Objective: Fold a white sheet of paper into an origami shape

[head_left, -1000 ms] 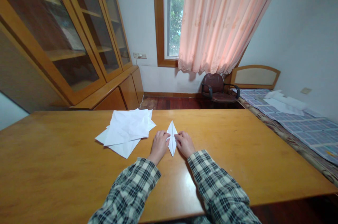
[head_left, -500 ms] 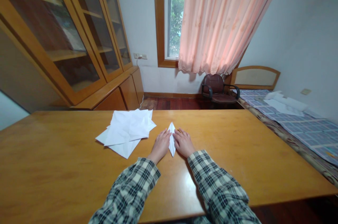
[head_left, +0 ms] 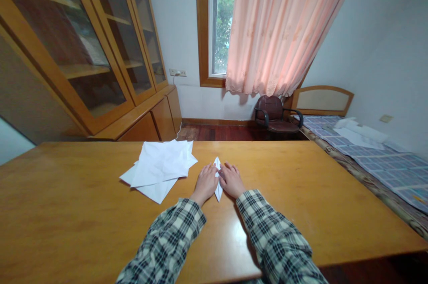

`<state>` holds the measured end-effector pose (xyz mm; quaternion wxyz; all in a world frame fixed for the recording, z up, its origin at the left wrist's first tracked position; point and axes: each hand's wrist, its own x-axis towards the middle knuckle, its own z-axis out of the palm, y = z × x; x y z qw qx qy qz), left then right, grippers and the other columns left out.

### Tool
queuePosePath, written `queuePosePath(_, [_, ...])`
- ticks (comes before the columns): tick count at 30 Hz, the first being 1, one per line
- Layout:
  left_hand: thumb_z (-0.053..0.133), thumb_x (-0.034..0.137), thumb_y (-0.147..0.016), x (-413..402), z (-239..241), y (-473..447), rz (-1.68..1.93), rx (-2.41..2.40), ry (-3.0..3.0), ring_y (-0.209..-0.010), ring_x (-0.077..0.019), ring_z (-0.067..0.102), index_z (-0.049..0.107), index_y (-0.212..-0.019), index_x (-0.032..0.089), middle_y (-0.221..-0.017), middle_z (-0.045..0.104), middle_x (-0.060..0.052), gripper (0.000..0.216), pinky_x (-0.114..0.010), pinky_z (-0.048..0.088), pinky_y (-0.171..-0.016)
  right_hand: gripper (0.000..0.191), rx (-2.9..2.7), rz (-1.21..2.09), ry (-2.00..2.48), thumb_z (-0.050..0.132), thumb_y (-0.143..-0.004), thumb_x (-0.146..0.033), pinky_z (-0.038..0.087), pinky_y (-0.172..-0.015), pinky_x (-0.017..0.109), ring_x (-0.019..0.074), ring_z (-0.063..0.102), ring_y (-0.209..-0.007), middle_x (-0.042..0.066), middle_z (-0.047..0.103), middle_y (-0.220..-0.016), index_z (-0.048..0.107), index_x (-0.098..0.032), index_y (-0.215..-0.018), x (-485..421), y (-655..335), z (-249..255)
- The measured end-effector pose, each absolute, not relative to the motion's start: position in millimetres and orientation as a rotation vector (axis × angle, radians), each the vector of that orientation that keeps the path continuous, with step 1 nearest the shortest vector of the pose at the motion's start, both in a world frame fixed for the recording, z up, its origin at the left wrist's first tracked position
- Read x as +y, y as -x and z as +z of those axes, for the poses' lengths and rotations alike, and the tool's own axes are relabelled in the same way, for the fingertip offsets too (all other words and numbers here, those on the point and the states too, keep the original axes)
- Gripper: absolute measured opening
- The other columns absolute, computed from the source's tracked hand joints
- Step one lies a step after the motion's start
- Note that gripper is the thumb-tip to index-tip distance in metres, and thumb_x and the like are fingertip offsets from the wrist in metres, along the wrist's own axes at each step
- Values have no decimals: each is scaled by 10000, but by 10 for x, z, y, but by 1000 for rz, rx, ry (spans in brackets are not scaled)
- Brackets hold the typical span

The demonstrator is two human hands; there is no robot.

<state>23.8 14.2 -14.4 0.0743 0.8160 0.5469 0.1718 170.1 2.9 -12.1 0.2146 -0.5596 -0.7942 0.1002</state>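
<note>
Left hand: the left hand (head_left: 206,183) lies palm down with fingers stretched flat, pressing on the left flap of the folded paper (head_left: 218,179); it grips nothing.
Right hand: the right hand (head_left: 230,180) mirrors it, fingers spread flat on the right flap, almost touching the left hand; flat and unclenched, it pins the sheet and does not pinch it.
Folded paper: a white, narrow, kite-like shape with one tip pointing toward the far edge of the table (head_left: 301,195) and the other toward the near edge. It lies flat about midway across the table, nearer the far edge than the near one; only the two tips and a thin middle strip show between the hands.
How it handles: it looks very light and thin, limp where single-layered and somewhat stiffer where the folds stack. It probably slides easily on the glossy wood, so flat pressure keeps it still. It would crease for good and could tear at the tips.
Where to hold: probably by the thick side edges or along the middle ridge, not by the fine tips.
Loose sheets: a pile of white paper (head_left: 160,168) lies just left of the left hand, apart from it, close to the far edge.
Sleeves: both wear a checked shirt (head_left: 274,244).
</note>
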Motion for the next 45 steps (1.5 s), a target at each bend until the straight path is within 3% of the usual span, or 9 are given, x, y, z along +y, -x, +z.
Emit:
queuePosePath(6, [375, 272, -910, 60, -136, -198, 580, 1650, -2531, -1278, -255, 373, 561, -1180, 165, -1332, 508, -86, 345, -424, 256, -1090, 359, -2199, 260, 1568, 392, -918, -274, 131, -1101, 458, 222, 335, -1316, 54, 538, -1320, 526, -229, -1249, 15, -1734, -139])
queuePosePath(11, [511, 409, -857, -54, -110, -152, 584, 1684, -2594, -1148, -266, 433, 548, -1211, 195, -1227, 546, -97, 415, -422, 333, -1007, 287, -2223, 253, 1542, 407, -920, -258, 137, -1087, 458, 215, 356, -1288, 15, 542, -1316, 597, -267, -1136, -4, -1790, -142])
queuePosePath(20, [399, 258, -913, -101, -140, -239, 427, 1690, -2568, -1166, -271, 416, 496, -1280, 164, -1317, 501, -106, 392, -422, 338, -1009, 263, -2180, 234, 1554, 472, -878, -213, 225, -1045, 406, 189, 466, -1139, 24, 617, -1193, 640, -272, -1073, -79, -1831, -78])
queuePosePath(23, [373, 238, -919, -78, -155, -230, 416, 1626, -2547, -1212, -263, 394, 470, -1305, 170, -1357, 472, -104, 404, -425, 323, -1031, 291, -2165, 231, 1547, 467, -882, -226, 259, -1032, 395, 196, 447, -1178, 42, 592, -1236, 624, -263, -1124, -75, -1832, -76])
queuePosePath(31, [457, 281, -893, 42, -109, -123, 392, 1432, -2541, -1260, -239, 383, 488, -1299, 186, -1353, 499, -75, 417, -402, 291, -1069, 394, -2257, 313, 1522, 388, -922, -233, 129, -1103, 445, 178, 306, -1343, 38, 489, -1372, 494, -274, -1299, -69, -1833, -104])
queuePosePath(39, [507, 263, -870, -4, 6, -100, 481, 1399, -2544, -1188, -232, 442, 589, -1188, 238, -1271, 577, -40, 329, -410, 315, -1029, 370, -2216, 320, 1543, 436, -885, -216, 126, -1099, 468, 202, 328, -1331, 29, 525, -1338, 565, -282, -1226, -71, -1859, -98])
queuePosePath(45, [506, 227, -859, -128, 86, -192, 518, 1566, -2530, -1044, -243, 524, 618, -1127, 204, -1134, 641, -70, 292, -406, 380, -925, 348, -2144, 316, 1567, 482, -866, -245, 132, -1087, 484, 224, 377, -1290, 2, 568, -1291, 595, -323, -1186, -81, -1867, -116])
